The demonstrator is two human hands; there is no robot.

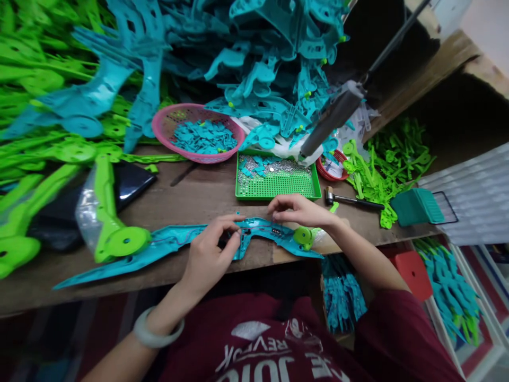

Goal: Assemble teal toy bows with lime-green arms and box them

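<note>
The blue bow-shaped plastic shell (258,225) lies hollow side up on the wooden bench (178,193), directly beneath both hands, with its long pointed end running out past the left hand and its shorter end under and beyond the right. The left hand (210,252) leans in over the middle of the shell beside its grip, back of the hand up, fingers curled and thumb drawn near the forefinger; whether anything is pinched there, I can't tell from here. The right hand (296,210) is just past the shell's far edge, wrist bent inward, fingers loosely hooked with the thumb beneath them, and its grasp is likewise unclear. (A single pale bangle (143,331) circles the left wrist.)

Two lime-green round-ended pieces overlap the shell: one (126,241) to the left of the left hand, one (304,237) just below the right. Beyond the hands I count one pink basket (204,157) of small blue parts, one green tray (274,189) of metal bits and blue pieces, one hammer (353,200) and one hanging grey cylindrical tool (332,118).
</note>
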